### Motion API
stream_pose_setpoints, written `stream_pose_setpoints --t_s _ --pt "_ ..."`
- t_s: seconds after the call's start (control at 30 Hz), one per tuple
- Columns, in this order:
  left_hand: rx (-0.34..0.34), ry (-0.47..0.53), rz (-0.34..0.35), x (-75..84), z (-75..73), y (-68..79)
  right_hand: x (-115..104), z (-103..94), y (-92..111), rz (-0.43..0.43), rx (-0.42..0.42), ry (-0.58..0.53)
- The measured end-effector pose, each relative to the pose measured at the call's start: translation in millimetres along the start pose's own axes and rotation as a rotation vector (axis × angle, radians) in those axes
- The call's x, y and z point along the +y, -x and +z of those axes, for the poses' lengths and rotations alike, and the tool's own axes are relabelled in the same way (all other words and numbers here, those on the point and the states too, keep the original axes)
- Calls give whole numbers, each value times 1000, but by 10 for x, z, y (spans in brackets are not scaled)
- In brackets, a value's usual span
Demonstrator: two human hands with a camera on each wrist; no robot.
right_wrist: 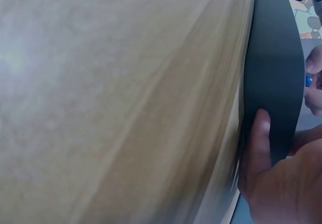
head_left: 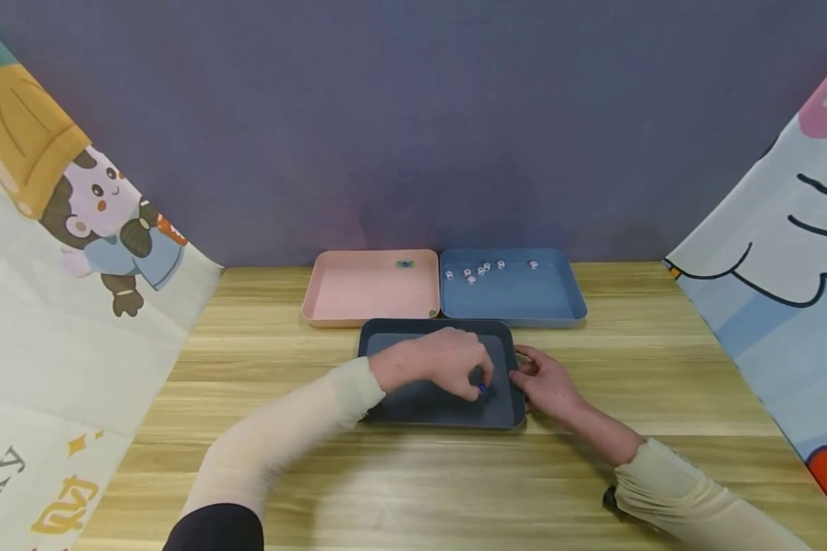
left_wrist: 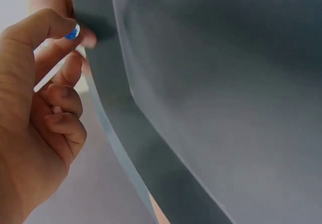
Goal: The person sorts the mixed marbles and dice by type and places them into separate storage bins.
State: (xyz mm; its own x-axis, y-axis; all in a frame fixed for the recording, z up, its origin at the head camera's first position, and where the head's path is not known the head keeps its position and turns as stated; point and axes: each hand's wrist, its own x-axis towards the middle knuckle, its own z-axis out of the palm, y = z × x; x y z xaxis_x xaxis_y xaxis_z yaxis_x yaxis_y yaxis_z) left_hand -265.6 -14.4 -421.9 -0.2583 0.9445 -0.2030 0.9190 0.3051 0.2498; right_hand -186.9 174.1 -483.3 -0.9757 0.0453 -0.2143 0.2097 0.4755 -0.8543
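Observation:
My left hand (head_left: pixel 458 361) is over the right part of a dark grey tray (head_left: pixel 420 409). Its thumb and index finger pinch a small shiny blue piece (left_wrist: pixel 73 32), mostly hidden by the fingertips, so its kind is unclear. In the left wrist view the other fingers curl toward the palm. My right hand (head_left: pixel 550 389) grips the tray's right side. One finger (right_wrist: pixel 260 133) lies along the outer wall, seen in the right wrist view.
Behind the dark tray stand a pink tray (head_left: pixel 372 287) and a blue tray (head_left: pixel 524 302). A small green-and-blue piece (head_left: pixel 405 264) and a greenish bit (head_left: pixel 433 313) lie in the pink one. Several small white cubes with dark marks (head_left: pixel 481 271) lie in the blue one.

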Motion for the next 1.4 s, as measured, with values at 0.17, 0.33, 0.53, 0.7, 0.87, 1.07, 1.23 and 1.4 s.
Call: stream_pose_setpoints --t_s 0.17,0.33,0.53,0.7,0.87,1.07,1.23,1.4 --pt "134 81 -39 -212 -30 164 26 3 -20 8 -7 -35" --pt "258 184 -101 -434 -93 301 33 6 -28 5 -19 -71" --pt "423 295 -199 -783 -78 381 36 -9 -25 1 -24 -83" --pt "580 463 -220 -1076 9 379 22 -7 -8 -5 -25 -58" --pt "744 573 -192 -1249 65 371 4 0 1 -8 -29 -63" --pt "794 665 -183 -1332 87 385 5 -6 2 -3 -37 -76" --pt "786 679 -230 -1370 87 381 11 -10 0 -2 -45 -86" --pt "779 680 -270 -1387 89 363 15 -11 -5 -6 -45 -88"
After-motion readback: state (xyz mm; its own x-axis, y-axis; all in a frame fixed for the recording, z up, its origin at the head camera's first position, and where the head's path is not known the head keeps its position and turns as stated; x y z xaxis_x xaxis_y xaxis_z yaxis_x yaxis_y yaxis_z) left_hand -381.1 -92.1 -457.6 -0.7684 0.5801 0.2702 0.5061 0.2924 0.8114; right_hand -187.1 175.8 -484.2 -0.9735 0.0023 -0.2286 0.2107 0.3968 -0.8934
